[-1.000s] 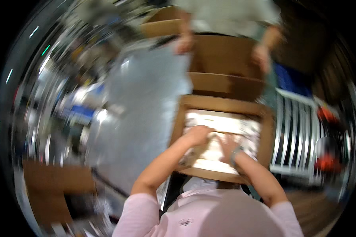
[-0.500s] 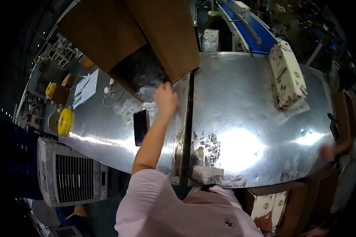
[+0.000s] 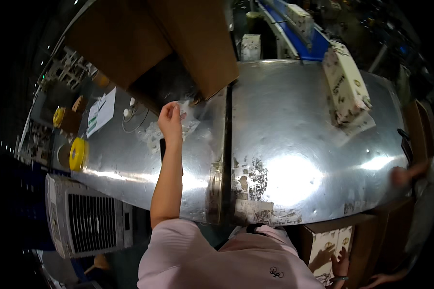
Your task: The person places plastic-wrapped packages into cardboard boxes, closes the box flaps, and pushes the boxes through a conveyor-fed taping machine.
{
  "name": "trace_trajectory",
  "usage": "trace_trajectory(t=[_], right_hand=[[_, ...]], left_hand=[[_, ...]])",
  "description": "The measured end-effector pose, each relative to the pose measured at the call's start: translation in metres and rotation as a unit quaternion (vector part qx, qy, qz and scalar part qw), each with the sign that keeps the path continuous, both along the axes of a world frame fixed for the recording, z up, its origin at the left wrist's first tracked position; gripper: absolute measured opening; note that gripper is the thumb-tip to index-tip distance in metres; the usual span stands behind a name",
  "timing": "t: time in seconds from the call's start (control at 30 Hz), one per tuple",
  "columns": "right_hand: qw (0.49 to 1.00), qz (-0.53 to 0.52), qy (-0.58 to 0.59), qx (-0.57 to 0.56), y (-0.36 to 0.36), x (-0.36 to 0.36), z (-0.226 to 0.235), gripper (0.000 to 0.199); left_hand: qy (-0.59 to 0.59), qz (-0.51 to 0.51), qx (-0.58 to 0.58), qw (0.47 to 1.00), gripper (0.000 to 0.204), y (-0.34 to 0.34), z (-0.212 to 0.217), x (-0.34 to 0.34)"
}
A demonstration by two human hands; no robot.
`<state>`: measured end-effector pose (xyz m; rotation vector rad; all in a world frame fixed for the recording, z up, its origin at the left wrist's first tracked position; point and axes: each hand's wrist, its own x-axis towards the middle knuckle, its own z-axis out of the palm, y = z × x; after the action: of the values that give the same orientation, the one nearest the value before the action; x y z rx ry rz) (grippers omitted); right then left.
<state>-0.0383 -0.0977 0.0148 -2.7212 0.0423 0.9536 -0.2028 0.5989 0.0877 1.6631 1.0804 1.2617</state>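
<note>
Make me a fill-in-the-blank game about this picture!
The thin, see-through plastic sheet is pinched by the ____ bare hand.
On the silver metal table, the cream flowery box is to the ____ of the dark gap.
The long conveyor belt at the back is coloured ____.
The big round roll at the table's left edge is coloured ____.
Missing words: left; right; blue; yellow.

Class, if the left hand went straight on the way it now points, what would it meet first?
Probably the open cardboard box, whose dark opening appears just beyond the left hand's fingertips; the depth between them is unclear.
</note>
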Motion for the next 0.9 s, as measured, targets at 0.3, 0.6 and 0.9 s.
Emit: trace_trajectory(t=[0.3, 0.6, 0.9], right_hand=[[0.585, -0.231, 0.348, 0.695, 0.133, -0.013, 0.101, 0.052], [0.528, -0.371, 0.156, 0.748, 0.011, -0.053, 0.089, 0.037], [0.667, -0.437, -0.106, 0.594, 0.02, -0.054, 0.079, 0.027]], left_hand=[[-0.06, -0.676, -0.284, 0.677, 0.018, -0.316, 0.056, 0.113], [0.112, -0.873, -0.101, 0.465, 0.019, -0.479, 0.048, 0.146], [0.164, -0.856, -0.004, 0.49, 0.025, -0.477, 0.017, 0.161]])
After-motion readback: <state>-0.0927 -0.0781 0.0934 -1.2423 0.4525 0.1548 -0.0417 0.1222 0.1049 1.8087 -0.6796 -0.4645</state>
